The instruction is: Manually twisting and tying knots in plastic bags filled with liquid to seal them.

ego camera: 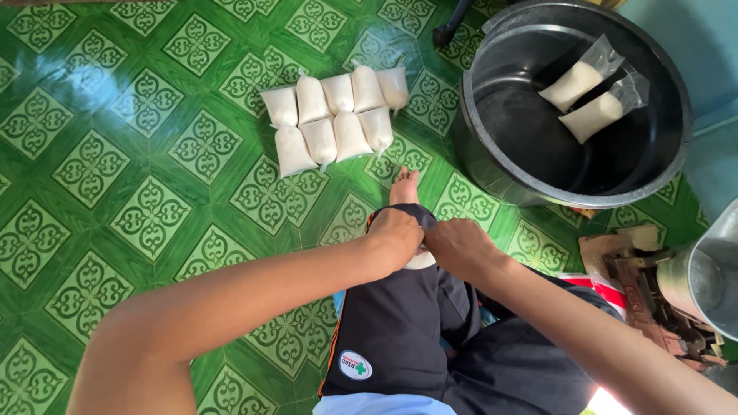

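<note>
Hands: left hand [396,234] and right hand [459,244] pinching white bag [420,260] (mostly hidden) | nine filled bags [334,119] on floor

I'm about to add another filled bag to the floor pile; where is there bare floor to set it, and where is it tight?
Bare green tiled floor lies wide to the left of the nine white bags, and in front of them toward the foot. It is tight between the bags and the black tub, and cluttered by the metal pot at right. Both hands, left hand and right hand, meet over the knee.
</note>
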